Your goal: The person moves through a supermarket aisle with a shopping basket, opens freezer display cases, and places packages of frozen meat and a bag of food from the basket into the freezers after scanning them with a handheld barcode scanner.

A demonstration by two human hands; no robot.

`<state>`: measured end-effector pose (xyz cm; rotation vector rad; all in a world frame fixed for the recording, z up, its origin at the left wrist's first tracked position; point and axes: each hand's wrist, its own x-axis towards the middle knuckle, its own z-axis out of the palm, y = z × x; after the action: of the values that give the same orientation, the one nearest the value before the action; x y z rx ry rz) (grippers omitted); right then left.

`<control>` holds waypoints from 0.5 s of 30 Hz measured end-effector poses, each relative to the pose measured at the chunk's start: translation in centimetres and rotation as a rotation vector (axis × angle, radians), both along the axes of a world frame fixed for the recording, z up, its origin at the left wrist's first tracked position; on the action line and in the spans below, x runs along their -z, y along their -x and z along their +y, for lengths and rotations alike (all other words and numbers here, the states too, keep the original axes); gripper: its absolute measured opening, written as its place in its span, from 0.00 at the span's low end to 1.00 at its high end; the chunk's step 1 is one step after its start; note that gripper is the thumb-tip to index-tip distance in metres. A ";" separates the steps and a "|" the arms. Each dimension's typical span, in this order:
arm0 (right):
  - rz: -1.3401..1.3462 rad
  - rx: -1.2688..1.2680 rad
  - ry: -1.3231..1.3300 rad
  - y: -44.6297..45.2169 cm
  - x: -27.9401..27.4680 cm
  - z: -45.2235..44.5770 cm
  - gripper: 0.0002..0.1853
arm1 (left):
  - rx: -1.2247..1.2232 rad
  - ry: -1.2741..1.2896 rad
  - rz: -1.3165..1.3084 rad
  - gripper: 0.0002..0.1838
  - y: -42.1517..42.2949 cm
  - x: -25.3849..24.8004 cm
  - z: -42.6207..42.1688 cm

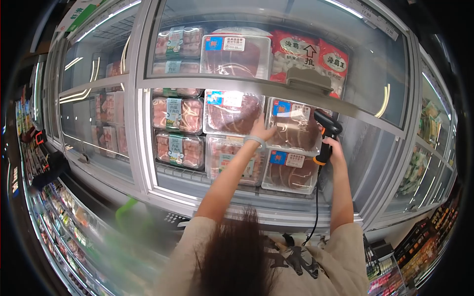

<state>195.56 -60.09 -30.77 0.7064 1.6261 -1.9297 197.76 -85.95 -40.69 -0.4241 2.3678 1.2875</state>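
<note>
In the head view, my left hand (264,130) reaches into the freezer at the gap between two meat packs. Its fingers are stretched and apart, by the edges of the left meat pack (232,116) and the right meat pack (291,129); I cannot tell whether it touches them. Both are clear-wrapped trays of dark red meat with blue and white labels. My right hand (336,149) is closed round the grip of a black and orange barcode scanner (328,124), held in front of the right pack's edge. Its cable (317,207) hangs down.
Meat-roll trays (177,116) are stacked on the left. Below are another labelled meat pack (290,172) and a meat tray (234,165). A sliding glass door's frame (237,85) crosses above my hands. Red and white bags (296,54) lie behind the glass.
</note>
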 end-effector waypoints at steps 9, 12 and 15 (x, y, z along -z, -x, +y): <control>0.143 0.339 0.619 10.4 4.4 -9.6 0.17 | -0.399 0.275 0.365 0.27 10.8 -3.6 -19.4; 0.532 -0.816 -0.767 13.7 -1.9 -14.4 0.16 | -0.428 0.188 0.148 0.32 13.6 -4.7 -19.9; 0.700 -0.588 -0.357 13.5 4.2 -16.4 0.11 | -0.511 0.233 0.127 0.31 14.4 -0.8 -20.2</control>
<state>182.09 -76.51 -35.01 -0.3801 2.2890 -1.5242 183.37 -106.13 -39.88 -1.1078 2.6294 1.2688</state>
